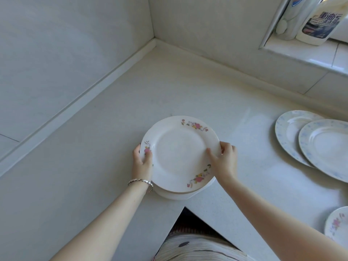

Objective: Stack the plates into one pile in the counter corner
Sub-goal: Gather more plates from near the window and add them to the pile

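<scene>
- A floral plate is gripped at opposite rims by the left hand and right hand, thumbs on top, over a small pile near the tabletop's front edge.
- The step appears to be building this pile, well apart from the corner.
- Next, the pile likely needs carrying there. Two blue plates and another floral plate remain to be gathered.

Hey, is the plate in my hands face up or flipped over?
Face up: the plate shows its well and painted flowers, gripped by left hand and right hand.
</scene>
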{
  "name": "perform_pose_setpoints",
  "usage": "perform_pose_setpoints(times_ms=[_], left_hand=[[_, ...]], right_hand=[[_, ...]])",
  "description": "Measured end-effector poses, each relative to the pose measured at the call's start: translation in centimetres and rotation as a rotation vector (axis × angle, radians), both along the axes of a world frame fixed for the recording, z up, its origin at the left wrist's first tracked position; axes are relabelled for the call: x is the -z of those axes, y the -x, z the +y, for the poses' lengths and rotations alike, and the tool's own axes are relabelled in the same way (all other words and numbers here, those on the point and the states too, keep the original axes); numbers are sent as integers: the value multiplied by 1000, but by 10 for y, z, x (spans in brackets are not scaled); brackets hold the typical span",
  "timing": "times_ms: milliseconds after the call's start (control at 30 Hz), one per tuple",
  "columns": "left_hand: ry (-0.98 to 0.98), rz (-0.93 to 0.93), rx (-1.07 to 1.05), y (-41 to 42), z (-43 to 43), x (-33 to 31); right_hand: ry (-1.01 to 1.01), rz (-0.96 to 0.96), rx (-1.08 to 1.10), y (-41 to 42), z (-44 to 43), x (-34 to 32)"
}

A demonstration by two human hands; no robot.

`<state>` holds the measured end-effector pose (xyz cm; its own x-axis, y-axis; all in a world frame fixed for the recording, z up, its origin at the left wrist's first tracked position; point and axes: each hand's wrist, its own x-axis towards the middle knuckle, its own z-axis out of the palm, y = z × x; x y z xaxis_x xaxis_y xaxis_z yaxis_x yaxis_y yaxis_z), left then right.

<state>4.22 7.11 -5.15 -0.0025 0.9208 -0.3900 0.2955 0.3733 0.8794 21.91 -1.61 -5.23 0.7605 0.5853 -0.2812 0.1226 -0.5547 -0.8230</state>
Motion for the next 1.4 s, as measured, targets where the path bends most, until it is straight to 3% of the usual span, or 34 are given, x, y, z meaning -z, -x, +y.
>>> perform_pose_setpoints(times_ms=[100, 267, 467, 600, 667, 733, 800, 833, 933, 1033, 1167, 1300, 1400], left_hand=[[17, 25, -26, 0, 7, -1], [95, 32, 99, -6, 34, -12], [139, 1, 119, -9, 40, -12], [102, 96, 89, -7, 38, -11], [56, 237, 141, -10, 41, -16], [-43, 553, 301, -17, 45, -20], [-215, 822, 460, -29, 46, -22], [-309, 859, 526, -39, 44, -25], [-497, 733, 720, -86, 33, -38], [-523, 533, 895, -142, 10, -55], [-509, 480, 1069, -212, -22, -58], [-376, 444, 1144, -262, -52, -46], [-211, 409, 1121, -287, -68, -30]], right_hand=[[-10, 83, -43, -8, 4, 3], [-126, 515, -2, -11, 11, 2], [-203, 574, 24, -9, 8, 7], [-208, 552, 15, -9, 9, 7], [-172, 532, 2, -11, 11, 7], [-123, 523, -41, -15, 9, 4], [-76, 534, -56, -22, 2, 1], [-59, 543, -14, -29, -3, -1], [-132, 588, 261, -64, -29, -12], [-267, 603, 583, -122, -68, -22], [-337, 600, 989, -200, -128, -22], [-274, 763, 1104, -237, -170, -1], [-375, 868, 1104, -253, -184, 18]])
